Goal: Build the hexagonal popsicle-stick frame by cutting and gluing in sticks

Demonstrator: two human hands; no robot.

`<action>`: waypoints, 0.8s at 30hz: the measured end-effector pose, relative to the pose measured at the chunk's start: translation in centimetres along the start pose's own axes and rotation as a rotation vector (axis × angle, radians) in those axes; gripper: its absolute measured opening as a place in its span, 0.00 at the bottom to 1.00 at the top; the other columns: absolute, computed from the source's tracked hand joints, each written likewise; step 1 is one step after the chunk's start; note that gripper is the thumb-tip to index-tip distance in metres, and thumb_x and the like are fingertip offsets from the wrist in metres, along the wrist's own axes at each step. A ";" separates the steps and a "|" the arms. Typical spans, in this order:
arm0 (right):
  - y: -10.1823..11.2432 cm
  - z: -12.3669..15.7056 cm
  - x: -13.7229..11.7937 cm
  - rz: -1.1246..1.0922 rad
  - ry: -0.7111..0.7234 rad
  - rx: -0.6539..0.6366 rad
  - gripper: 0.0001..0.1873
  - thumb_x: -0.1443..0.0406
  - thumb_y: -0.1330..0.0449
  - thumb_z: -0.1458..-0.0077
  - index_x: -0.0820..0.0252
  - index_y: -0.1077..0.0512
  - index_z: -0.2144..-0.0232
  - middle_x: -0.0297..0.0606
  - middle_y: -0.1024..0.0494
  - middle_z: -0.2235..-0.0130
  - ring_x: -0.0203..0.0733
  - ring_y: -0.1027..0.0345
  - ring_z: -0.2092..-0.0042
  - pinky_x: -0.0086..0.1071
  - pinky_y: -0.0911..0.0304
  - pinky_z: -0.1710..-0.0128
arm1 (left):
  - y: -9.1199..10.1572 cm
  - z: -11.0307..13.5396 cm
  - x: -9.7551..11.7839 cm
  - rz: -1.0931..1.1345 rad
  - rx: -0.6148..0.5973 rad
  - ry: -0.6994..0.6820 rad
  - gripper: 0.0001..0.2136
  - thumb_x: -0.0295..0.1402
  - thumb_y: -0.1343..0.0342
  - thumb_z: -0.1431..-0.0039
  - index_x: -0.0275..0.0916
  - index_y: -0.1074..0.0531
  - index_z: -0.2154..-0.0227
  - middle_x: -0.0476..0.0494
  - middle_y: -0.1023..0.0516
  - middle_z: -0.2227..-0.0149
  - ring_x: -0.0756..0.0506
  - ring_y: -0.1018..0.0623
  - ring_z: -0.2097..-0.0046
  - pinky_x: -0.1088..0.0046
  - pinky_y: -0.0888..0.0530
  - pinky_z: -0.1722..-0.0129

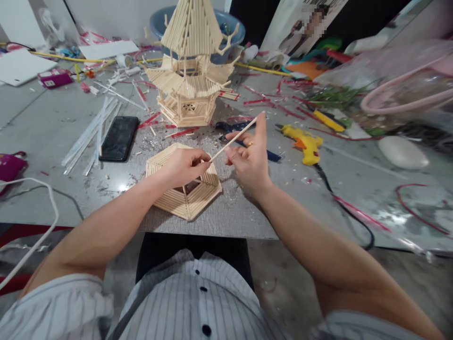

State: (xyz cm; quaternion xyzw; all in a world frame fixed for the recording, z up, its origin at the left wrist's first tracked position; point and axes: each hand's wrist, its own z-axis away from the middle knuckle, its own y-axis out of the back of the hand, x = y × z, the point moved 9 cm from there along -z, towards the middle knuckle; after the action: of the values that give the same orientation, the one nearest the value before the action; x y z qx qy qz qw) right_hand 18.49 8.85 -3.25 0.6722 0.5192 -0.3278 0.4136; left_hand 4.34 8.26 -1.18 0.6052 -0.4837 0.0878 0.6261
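A thin wooden stick (233,140) slants up to the right between my two hands. My left hand (180,167) pinches its lower end, just above a hexagonal panel of wooden sticks (203,196). That panel lies at the table's front edge and has an opening in its middle, partly hidden by my hand. My right hand (250,158) holds the stick's upper part, with the index finger stretched up along it to the tip and the thumb beneath. Behind them stands a tiered pagoda model (191,85) built of similar sticks.
A yellow glue gun (306,143) with a black cord lies at right. Dark blue pliers (272,155) are partly hidden behind my right hand. At left are a black phone (119,138) and clear glue sticks (88,132). A blue basin (231,30) stands behind the pagoda; red scraps litter the table.
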 end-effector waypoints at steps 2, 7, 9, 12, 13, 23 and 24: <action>-0.1 0.0 0.1 0.076 0.040 -0.032 0.39 0.50 0.45 0.45 0.42 0.56 0.35 0.40 0.30 0.51 0.33 0.39 0.72 0.34 0.34 0.71 | 0.0 0.1 0.1 -0.010 -0.008 -0.001 0.07 0.28 0.48 0.47 0.35 0.25 0.69 0.55 0.34 0.82 0.55 0.37 0.78 0.77 0.41 0.76; -0.7 0.1 -0.1 0.187 0.106 -0.106 0.37 0.48 0.48 0.43 0.44 0.54 0.35 0.42 0.34 0.44 0.37 0.34 0.64 0.34 0.32 0.67 | 0.5 0.2 0.0 -0.052 0.029 0.013 0.08 0.29 0.49 0.46 0.35 0.25 0.67 0.55 0.35 0.82 0.55 0.37 0.79 0.77 0.41 0.76; -0.8 0.2 -0.4 0.196 0.115 -0.116 0.39 0.50 0.48 0.42 0.45 0.58 0.34 0.42 0.34 0.43 0.37 0.33 0.63 0.34 0.33 0.66 | 1.5 0.1 -0.3 -0.042 0.122 0.027 0.08 0.30 0.49 0.45 0.35 0.26 0.67 0.55 0.34 0.81 0.55 0.37 0.79 0.77 0.42 0.76; -1.2 0.3 -0.3 0.220 0.091 -0.154 0.38 0.53 0.46 0.43 0.50 0.53 0.34 0.42 0.29 0.48 0.36 0.34 0.64 0.33 0.34 0.67 | 3.3 0.1 -1.8 0.021 0.308 0.111 0.08 0.31 0.50 0.44 0.36 0.27 0.65 0.56 0.37 0.83 0.55 0.39 0.80 0.76 0.43 0.78; -1.3 0.2 -0.1 0.217 0.074 -0.171 0.36 0.54 0.45 0.44 0.53 0.49 0.36 0.42 0.27 0.51 0.35 0.34 0.65 0.33 0.34 0.67 | 3.8 0.1 -2.5 0.050 0.356 0.154 0.08 0.32 0.50 0.44 0.36 0.28 0.64 0.56 0.38 0.84 0.55 0.39 0.81 0.76 0.43 0.78; -1.7 0.1 0.8 0.206 -0.016 -0.219 0.23 0.60 0.44 0.46 0.58 0.32 0.48 0.39 0.24 0.62 0.35 0.33 0.67 0.35 0.35 0.65 | 3.9 -0.1 -4.9 0.255 0.393 0.267 0.13 0.31 0.52 0.42 0.38 0.30 0.55 0.57 0.37 0.87 0.53 0.35 0.83 0.77 0.38 0.80; -1.7 0.1 0.8 0.209 -0.019 -0.218 0.23 0.60 0.44 0.46 0.58 0.32 0.48 0.39 0.24 0.63 0.35 0.33 0.67 0.35 0.35 0.65 | 3.8 -0.1 -4.9 0.259 0.386 0.270 0.13 0.31 0.52 0.41 0.37 0.30 0.54 0.57 0.37 0.87 0.53 0.35 0.83 0.77 0.38 0.80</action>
State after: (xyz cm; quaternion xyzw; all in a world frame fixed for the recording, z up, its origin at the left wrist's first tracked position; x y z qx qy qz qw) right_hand 17.06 9.31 -4.36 0.6706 0.4749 -0.2308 0.5210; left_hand -0.77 11.66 -2.06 0.6292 -0.4433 0.3376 0.5418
